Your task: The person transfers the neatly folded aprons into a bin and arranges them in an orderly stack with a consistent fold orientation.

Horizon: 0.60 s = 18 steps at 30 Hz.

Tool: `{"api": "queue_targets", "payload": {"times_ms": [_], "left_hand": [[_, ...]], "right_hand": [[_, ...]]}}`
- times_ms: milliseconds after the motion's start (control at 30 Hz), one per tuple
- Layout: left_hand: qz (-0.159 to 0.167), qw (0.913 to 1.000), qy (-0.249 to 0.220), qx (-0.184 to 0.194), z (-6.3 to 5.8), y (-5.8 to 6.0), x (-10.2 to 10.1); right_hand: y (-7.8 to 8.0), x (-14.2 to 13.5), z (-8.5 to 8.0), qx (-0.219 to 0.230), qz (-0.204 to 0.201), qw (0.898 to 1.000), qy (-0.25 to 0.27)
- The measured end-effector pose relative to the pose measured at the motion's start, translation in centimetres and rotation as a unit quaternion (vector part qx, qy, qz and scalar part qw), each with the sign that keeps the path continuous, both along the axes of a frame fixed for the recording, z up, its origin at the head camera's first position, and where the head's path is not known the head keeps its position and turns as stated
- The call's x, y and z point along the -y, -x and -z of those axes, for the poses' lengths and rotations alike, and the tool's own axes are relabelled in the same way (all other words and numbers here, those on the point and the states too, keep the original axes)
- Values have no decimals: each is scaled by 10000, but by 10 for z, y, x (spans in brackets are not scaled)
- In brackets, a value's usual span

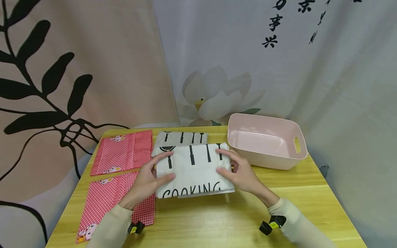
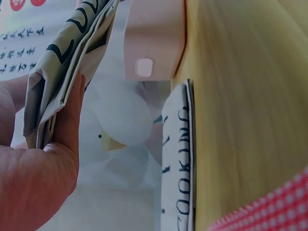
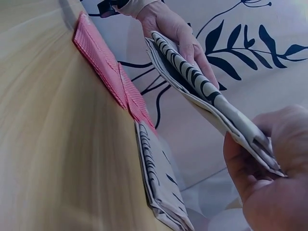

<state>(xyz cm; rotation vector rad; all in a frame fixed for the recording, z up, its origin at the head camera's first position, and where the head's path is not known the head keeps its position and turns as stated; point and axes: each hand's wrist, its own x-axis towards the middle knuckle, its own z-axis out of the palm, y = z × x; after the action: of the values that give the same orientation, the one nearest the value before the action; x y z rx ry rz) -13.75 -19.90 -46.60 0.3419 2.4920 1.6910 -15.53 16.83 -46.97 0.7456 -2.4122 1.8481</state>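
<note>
Both hands hold a folded white cloth (image 1: 195,172) printed with black utensils and the word COOKING, raised above the table. My left hand (image 1: 149,177) grips its left edge, thumb on top and fingers beneath, as the left wrist view shows. The right hand (image 1: 240,170) pinches the opposite edge in the same way. Layered folds of the held cloth (image 3: 202,96) show from the side in the right wrist view. Behind it lies a second folded COOKING cloth (image 1: 183,137) on the table, partly covered by the held one in the head view.
Two folded red-checked cloths with rabbit prints, a far one (image 1: 119,153) and a near one (image 1: 105,203), lie at the left. A pink plastic bin (image 1: 266,156) stands at the back right of the wooden table (image 1: 192,224). Printed curtains (image 1: 232,51) hang behind.
</note>
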Motion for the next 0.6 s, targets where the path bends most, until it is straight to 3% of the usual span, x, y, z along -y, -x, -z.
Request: {"api": "queue_targets", "payload": {"times_ms": [267, 600], "left_hand": [[204, 9994, -167, -210, -10, 20, -19], [405, 9984, -283, -267, -19, 44, -49]], "right_hand": [[7, -20, -12, -173, 230, 9995, -161], [11, -47, -19, -76, 429, 9990, 64]]}}
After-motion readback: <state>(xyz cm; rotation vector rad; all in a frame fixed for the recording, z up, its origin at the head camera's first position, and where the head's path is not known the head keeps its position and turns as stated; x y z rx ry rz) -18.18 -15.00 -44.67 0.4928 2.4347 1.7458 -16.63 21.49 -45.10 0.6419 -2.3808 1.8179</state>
